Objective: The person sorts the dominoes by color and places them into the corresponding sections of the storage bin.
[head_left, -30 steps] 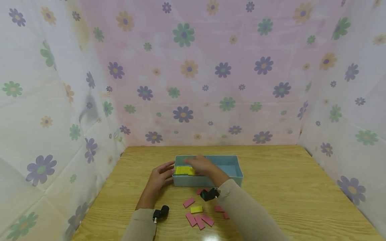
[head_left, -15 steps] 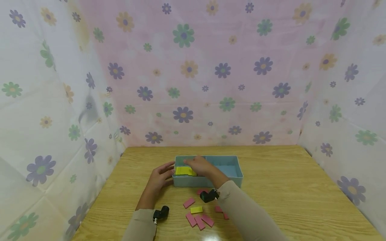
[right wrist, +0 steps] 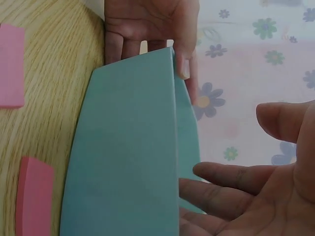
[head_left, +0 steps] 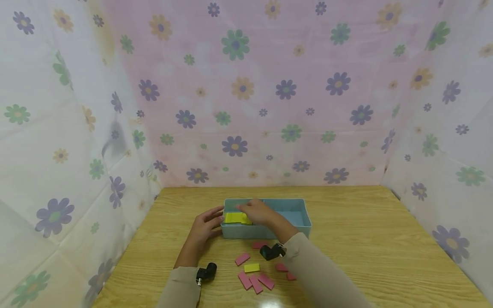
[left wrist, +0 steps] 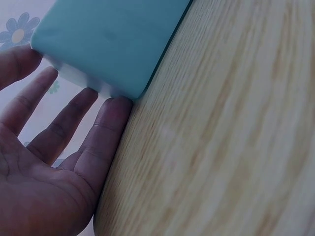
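The left hand [head_left: 206, 224], fingers spread, touches the left end of a divided teal box [head_left: 248, 232]. The right hand [head_left: 259, 212], thumb and fingers apart, reaches into its left compartment beside yellow blocks [head_left: 233, 218]; pink blocks [head_left: 256, 284] lie nearer on the table [head_left: 354, 239].

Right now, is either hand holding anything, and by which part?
No hold shows: left hand touches one end of the box; right hand, partly hidden, reaches inside.

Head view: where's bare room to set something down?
Bare: table right of the box and right sleeve, left of the left hand, and the box's right compartment. Crowded: the box's near side, with pink blocks and one yellow block.
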{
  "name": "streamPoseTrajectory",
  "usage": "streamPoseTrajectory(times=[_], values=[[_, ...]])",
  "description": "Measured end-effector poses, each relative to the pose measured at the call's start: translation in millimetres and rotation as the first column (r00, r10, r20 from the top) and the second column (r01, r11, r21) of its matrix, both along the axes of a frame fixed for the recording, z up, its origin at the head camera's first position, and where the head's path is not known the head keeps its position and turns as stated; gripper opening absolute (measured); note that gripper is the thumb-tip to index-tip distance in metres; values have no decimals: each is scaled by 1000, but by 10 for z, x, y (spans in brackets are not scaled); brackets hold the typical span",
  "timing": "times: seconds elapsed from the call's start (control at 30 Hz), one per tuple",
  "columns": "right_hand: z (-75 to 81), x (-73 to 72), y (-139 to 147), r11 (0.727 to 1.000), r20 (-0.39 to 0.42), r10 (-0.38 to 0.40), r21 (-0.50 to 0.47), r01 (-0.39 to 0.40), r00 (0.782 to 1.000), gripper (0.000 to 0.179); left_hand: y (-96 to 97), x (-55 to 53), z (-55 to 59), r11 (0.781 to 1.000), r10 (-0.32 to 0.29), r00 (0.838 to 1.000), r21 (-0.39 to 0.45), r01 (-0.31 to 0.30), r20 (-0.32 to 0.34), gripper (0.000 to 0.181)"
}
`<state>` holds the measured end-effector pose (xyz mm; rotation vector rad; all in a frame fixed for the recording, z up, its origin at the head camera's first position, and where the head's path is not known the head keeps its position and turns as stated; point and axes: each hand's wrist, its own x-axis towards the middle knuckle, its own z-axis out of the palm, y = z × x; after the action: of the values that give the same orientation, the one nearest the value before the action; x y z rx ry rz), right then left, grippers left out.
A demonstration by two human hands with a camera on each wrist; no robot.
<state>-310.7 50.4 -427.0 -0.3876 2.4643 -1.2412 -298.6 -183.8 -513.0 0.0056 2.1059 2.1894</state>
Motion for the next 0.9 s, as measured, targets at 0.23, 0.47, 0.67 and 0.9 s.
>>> streamPoseTrajectory(times=[0.23,0.47,0.67,0.9], values=[[21,121,151,996,-137,55,-60,-64,989,54,3,-9,-3,1000,-1,1000,-9,1,20,47],[-13,316,333,982,-277,76,-145,-120,958,36,-1,-4,4,1000,5,1000,-20,-4,16,48],[-90,479,494,969,-283,80,-204,-142,956,26,2,-1,14,1000,2,1000,-29,-2,8,47],[-235,566,613,974,-244,100,-175,-145,965,32,-4,5,10,1000,-1,1000,-23,2,16,47]])
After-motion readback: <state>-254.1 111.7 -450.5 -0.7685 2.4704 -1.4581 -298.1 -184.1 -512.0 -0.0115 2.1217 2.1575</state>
